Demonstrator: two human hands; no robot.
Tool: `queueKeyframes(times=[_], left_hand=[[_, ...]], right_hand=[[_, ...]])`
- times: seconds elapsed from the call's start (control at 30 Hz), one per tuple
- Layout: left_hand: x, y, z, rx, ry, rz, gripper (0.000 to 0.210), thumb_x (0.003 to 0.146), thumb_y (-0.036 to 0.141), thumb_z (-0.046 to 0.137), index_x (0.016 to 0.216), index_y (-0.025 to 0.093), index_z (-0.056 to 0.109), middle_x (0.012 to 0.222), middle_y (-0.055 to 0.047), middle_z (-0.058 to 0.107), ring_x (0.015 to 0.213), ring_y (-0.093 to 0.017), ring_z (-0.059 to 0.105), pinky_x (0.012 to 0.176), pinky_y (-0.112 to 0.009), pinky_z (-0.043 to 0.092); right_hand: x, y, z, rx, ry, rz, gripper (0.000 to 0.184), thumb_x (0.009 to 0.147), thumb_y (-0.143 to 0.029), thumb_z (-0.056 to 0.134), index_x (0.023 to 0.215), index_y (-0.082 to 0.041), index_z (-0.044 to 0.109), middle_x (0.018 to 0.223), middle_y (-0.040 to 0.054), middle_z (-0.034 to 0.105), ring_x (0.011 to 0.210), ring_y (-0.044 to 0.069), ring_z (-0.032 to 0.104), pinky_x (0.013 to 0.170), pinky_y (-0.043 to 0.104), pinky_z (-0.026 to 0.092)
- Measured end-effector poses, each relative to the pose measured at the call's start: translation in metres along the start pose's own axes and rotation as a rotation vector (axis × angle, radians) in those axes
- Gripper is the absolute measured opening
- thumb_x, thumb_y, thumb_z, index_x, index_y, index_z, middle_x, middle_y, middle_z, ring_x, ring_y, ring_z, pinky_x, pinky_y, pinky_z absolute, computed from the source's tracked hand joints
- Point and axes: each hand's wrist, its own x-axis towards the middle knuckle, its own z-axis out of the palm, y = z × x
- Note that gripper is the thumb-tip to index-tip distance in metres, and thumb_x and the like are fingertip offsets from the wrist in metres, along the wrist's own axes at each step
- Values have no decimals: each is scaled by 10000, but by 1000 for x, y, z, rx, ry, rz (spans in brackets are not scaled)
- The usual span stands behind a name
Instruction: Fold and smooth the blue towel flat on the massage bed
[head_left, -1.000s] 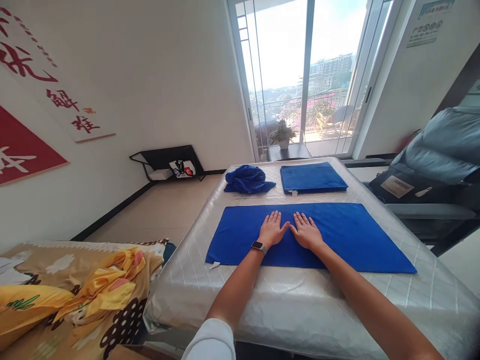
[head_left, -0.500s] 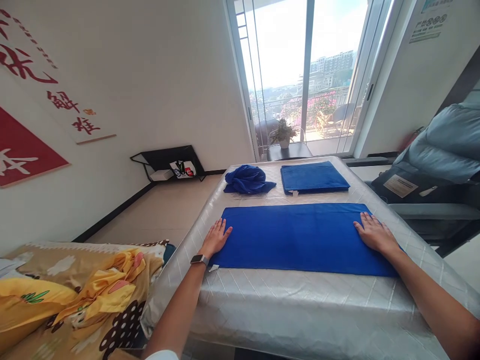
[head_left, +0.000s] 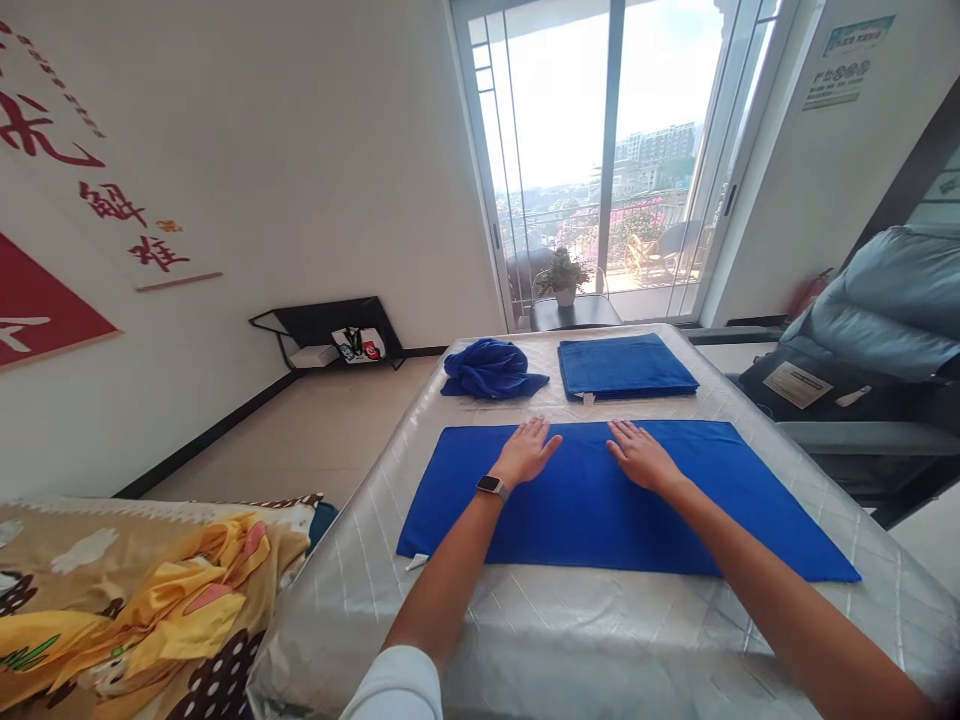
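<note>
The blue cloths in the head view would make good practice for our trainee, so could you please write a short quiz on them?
1. True or false: the two hands are clasped together above the flat blue cloth.
2. Which thing lies on the silver cover, beyond the flat blue cloth and toward the left?
a) potted plant
b) crumpled blue cloth
c) folded blue stack
3. At which corner of the flat blue cloth does the white tag show?

Key:
1. False; the left hand and the right hand are apart, palms down over the cloth.
2. b
3. The near left corner.
</note>
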Motion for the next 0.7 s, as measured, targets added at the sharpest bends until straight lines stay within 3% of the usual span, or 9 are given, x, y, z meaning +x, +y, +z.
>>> queueKeyframes(times=[0.07,0.13,0.23,0.33,0.47,0.7], left_hand=[[24,33,19,-16,15,27,692,1048,558,126,1556,142,343,1616,-122,333,1518,-217,237,1241,-410,205],[34,50,34,-18,20,-5,714,1041,572,114,1563,134,326,1611,-130,341,1519,-228,236,1242,-432,206],[35,53,47,-36,28,-40,759,1025,604,81,1565,129,327,1615,-131,329,1519,-237,237,1244,-444,202],[33,43,47,-69,37,-45,762,1016,628,85,1563,162,340,1614,-114,337,1513,-242,255,1242,-454,199],[21,2,36,-62,7,-161,772,1008,656,112,1557,170,352,1612,-127,338,1508,-268,266,1232,-482,200],[-42,-128,12,75,-17,-551,740,1025,603,147,1563,124,318,1639,-136,269,1522,-271,218,1235,-462,148]], right_hand=[[16,-35,9,40,-42,-71,652,1022,-466,184,1574,-156,342,1637,70,296,1520,225,218,1234,427,194],[24,-52,19,55,-49,-76,646,1024,-451,190,1577,-149,332,1644,72,273,1523,223,206,1238,431,175],[26,-55,29,43,-28,-65,636,1025,-441,184,1581,-165,324,1648,57,258,1522,212,206,1241,428,153],[25,-48,31,42,-37,-61,660,1023,-472,174,1585,-154,309,1650,54,252,1525,210,197,1243,431,148],[20,-9,23,28,-60,13,682,1017,-512,179,1591,-161,294,1652,54,250,1528,208,184,1244,434,143],[-18,145,2,-54,-79,405,718,1009,-481,142,1593,-79,257,1658,91,235,1526,231,192,1248,431,158]])
